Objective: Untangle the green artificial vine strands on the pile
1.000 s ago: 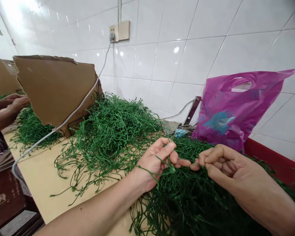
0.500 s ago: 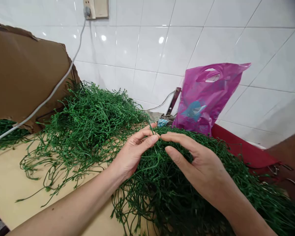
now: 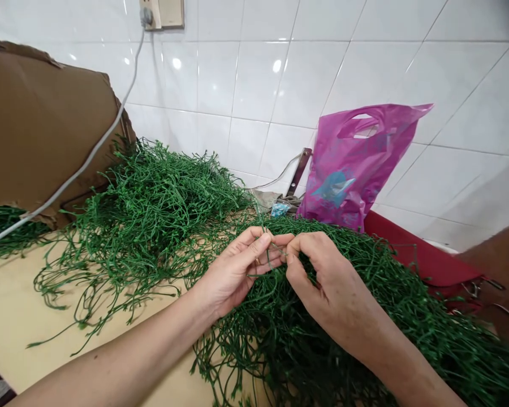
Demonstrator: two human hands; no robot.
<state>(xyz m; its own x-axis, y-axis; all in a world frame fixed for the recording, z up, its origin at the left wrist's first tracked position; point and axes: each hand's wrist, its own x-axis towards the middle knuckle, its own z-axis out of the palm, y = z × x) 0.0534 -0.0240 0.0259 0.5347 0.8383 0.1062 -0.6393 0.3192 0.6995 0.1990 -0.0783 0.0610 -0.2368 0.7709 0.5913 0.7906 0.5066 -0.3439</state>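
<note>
Over a heap of thin green stems with small budded tips, my left hand pinches a thin green stem between thumb and forefinger. Its other fingers extend behind the stem. Close on the right, my right hand has thumb and forefinger pressed together at a thin strand of the stem, which runs between the two pinches. The strand's exact end is hidden by the fingertips. A second pile of such stems lies to the left on the tan tabletop.
A cardboard box stands at the left, with a white cable hanging in front of it. Behind the heap are a magenta plastic bag, a small blue packet, a red bag and the tiled wall.
My right hand's fingers have closed from an open pose into a pinch on the strand. The left hand keeps its pinch, its lower fingers now extended toward the right hand.
</note>
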